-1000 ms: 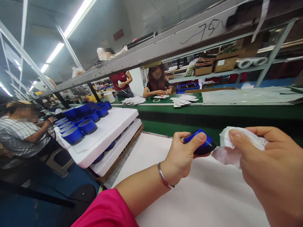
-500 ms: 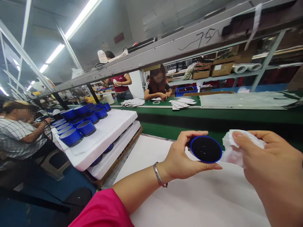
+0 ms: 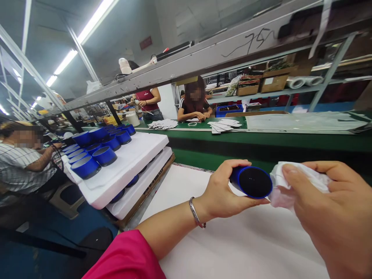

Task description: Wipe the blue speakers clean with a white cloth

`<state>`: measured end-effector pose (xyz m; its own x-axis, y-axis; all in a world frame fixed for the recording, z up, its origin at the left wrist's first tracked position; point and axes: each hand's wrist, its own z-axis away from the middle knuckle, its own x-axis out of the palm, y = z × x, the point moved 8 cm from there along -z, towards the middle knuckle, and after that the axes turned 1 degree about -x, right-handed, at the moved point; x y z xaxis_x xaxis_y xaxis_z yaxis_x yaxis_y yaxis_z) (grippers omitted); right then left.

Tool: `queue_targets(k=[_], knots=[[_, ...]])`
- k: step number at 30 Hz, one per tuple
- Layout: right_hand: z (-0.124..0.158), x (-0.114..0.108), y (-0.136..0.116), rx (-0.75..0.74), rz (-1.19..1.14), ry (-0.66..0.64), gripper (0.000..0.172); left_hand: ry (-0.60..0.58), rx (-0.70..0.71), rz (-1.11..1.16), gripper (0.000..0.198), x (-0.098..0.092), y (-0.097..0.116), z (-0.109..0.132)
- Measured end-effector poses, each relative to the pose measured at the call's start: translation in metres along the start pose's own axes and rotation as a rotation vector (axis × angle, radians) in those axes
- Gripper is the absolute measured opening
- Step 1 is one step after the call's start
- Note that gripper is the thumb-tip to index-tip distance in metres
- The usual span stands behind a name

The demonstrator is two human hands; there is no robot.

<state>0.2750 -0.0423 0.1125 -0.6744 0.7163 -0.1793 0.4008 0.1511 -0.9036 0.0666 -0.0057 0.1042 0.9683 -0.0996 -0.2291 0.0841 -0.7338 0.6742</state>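
A blue cylinder with a black round face [image 3: 255, 182], like a small speaker, is gripped in my left hand [image 3: 223, 190], thumb below and fingers above. Its dark face is turned toward me. My right hand [image 3: 328, 193] pinches a crumpled white cloth [image 3: 286, 182] between thumb and fingers. The cloth's edge is at the right rim of the cylinder. Both hands are above a white-covered work surface [image 3: 186, 186].
To the left, white foam trays [image 3: 139, 155] are stacked, with several blue cylinders [image 3: 85, 167] on top. Beyond runs a green bench [image 3: 203, 141] with white flat pieces [image 3: 223, 126]. A person [image 3: 196, 100] sits behind it; another person [image 3: 20, 162] is at far left. A grey beam [image 3: 188, 64] crosses overhead.
The blue cylinder has turned slightly, so more of its blue side shows at the left. The cloth has shifted a little left, against its rim. My left hand keeps its grip.
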Motion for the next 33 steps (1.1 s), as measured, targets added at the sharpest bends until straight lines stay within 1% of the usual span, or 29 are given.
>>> queue_targets(k=[2, 3, 4, 5, 7, 8, 9, 10, 13, 15, 17, 20, 22, 25, 28, 30, 33], knots=[[0.008, 0.003, -0.008, -0.103, 0.023, -0.033, 0.035, -0.005, -0.038, -0.040, 0.078, 0.000, -0.001, 0.000], [0.013, 0.005, -0.014, -0.186, 0.034, -0.041, 0.033, -0.011, -0.053, -0.060, 0.078, 0.000, -0.001, 0.000], [0.019, 0.008, -0.022, -0.310, 0.041, -0.041, 0.030, -0.014, -0.060, -0.079, 0.077, 0.000, 0.000, -0.001], [0.027, 0.011, -0.033, -0.473, 0.048, -0.031, 0.026, -0.011, -0.059, -0.097, 0.076, 0.000, 0.001, -0.001], [0.049, 0.020, -0.051, -0.821, 0.050, 0.000, 0.014, 0.026, -0.043, -0.134, 0.071, -0.003, 0.005, 0.000], [0.058, 0.024, -0.055, -0.951, 0.050, 0.014, 0.010, 0.055, -0.035, -0.158, 0.068, -0.005, 0.006, 0.001], [0.064, 0.029, -0.056, -1.030, 0.051, 0.018, 0.008, 0.086, -0.029, -0.184, 0.064, -0.007, 0.007, 0.002], [0.066, 0.034, -0.055, -1.059, 0.054, 0.024, 0.009, 0.115, -0.020, -0.210, 0.060, -0.009, 0.008, 0.003], [0.061, 0.040, -0.048, -1.019, 0.063, 0.049, 0.012, 0.169, 0.026, -0.250, 0.052, -0.009, 0.010, 0.006], [0.056, 0.040, -0.044, -0.965, 0.082, 0.073, 0.014, 0.178, 0.036, -0.243, 0.054, -0.007, 0.009, 0.008], [0.054, 0.038, -0.041, -0.926, 0.094, 0.095, 0.014, 0.169, -0.005, -0.237, 0.059, -0.003, 0.005, 0.009], [0.058, 0.039, -0.041, -0.944, 0.073, 0.058, 0.012, 0.178, -0.083, -0.241, 0.056, -0.002, -0.003, 0.011], [0.059, 0.040, -0.040, -0.935, 0.062, 0.036, 0.012, 0.191, -0.074, -0.239, 0.055, -0.003, -0.004, 0.011], [0.057, 0.040, -0.037, -0.896, 0.070, 0.042, 0.012, 0.181, -0.027, -0.230, 0.058, -0.004, -0.004, 0.008], [0.056, 0.045, -0.033, -0.878, 0.078, -0.001, 0.012, 0.162, -0.062, -0.246, 0.060, -0.005, -0.011, 0.006], [0.053, 0.045, -0.029, -0.833, 0.093, 0.005, 0.014, 0.148, -0.083, -0.258, 0.064, -0.006, -0.015, 0.005], [0.052, 0.046, -0.026, -0.803, 0.094, -0.007, 0.015, 0.144, -0.068, -0.260, 0.063, -0.007, -0.017, 0.005]])
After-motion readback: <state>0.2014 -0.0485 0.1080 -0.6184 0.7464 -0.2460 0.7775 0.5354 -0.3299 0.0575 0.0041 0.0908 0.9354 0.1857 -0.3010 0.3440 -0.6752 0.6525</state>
